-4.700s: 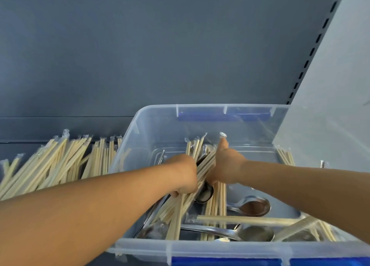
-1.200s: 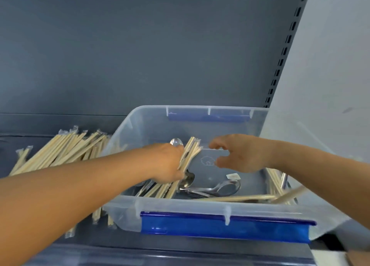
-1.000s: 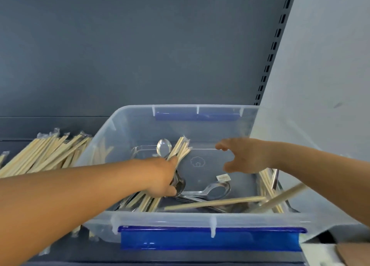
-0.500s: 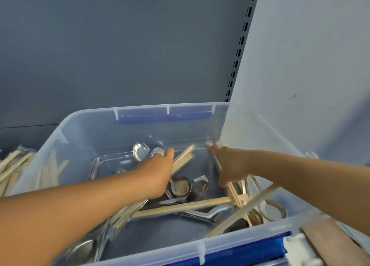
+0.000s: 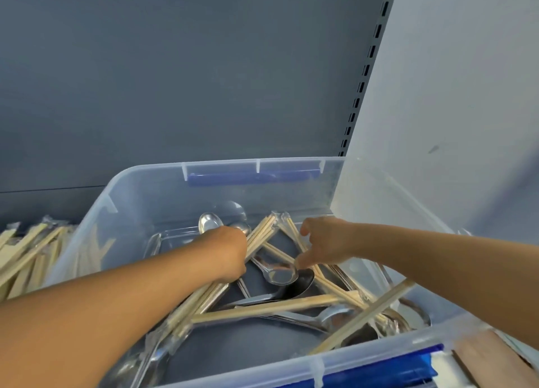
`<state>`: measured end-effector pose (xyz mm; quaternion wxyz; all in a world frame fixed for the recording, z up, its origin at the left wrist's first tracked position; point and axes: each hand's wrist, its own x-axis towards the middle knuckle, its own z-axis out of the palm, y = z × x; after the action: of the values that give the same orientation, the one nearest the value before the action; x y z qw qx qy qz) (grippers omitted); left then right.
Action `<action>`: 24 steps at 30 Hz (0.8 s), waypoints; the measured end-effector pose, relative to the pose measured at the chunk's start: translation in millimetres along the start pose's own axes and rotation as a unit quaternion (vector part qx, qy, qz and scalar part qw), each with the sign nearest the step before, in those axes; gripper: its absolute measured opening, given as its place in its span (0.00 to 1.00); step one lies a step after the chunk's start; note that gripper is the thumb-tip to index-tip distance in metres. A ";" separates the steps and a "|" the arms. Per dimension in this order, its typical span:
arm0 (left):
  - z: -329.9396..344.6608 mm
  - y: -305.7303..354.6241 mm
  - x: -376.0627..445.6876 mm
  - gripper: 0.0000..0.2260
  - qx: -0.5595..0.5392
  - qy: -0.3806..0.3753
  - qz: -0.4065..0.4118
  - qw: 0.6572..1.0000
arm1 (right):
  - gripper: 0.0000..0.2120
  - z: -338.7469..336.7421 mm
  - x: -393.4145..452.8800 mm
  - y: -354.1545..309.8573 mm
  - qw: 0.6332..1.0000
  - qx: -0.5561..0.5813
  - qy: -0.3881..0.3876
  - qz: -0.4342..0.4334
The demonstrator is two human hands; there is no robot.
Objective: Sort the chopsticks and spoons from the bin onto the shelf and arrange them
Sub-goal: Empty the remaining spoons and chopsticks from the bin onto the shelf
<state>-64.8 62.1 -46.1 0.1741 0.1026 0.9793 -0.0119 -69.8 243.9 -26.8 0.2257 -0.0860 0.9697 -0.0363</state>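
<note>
A clear plastic bin (image 5: 131,189) with blue handles sits on the shelf and holds wrapped wooden chopsticks and metal spoons (image 5: 278,273). My left hand (image 5: 230,252) is inside the bin, shut on a bundle of wrapped chopsticks (image 5: 259,237) that sticks out above and below the fist. My right hand (image 5: 323,241) reaches down into the bin from the right, fingers curled around another wrapped pair of chopsticks (image 5: 291,233). Loose chopsticks (image 5: 271,307) lie crossed over the spoons on the bin floor.
A pile of wrapped chopsticks (image 5: 26,253) lies on the grey shelf left of the bin. The dark grey back panel (image 5: 189,81) rises behind. A slotted upright (image 5: 366,69) and a pale side wall (image 5: 466,95) stand at the right.
The view has swung right and closer over the bin. My right hand has dropped from above the bin onto a chopstick pair at the right side. My left hand keeps its bundle.
</note>
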 end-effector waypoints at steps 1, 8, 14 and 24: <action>-0.3 1.1 -0.5 0.10 0.004 -0.006 0.002 1.000 | 0.28 1.9 3.0 -3.5 1.000 -0.009 0.003 -0.004; 2.3 5.7 0.2 0.09 0.040 -0.047 -0.004 0.998 | 0.15 8.0 19.7 -24.7 0.997 -0.073 0.013 -0.015; -2.5 1.0 0.2 0.10 0.048 -0.020 -0.011 0.999 | 0.09 8.5 26.4 -15.2 0.998 -0.049 0.027 0.011; -18.5 -10.9 -4.3 0.04 0.004 0.017 -0.048 0.999 | 0.10 13.9 20.6 -17.3 0.996 -0.080 0.010 -0.043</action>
<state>-69.3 51.6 -27.3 0.1558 0.0561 0.9859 -0.0226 -79.2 222.7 -46.2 0.2062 -0.1450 0.9672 0.0304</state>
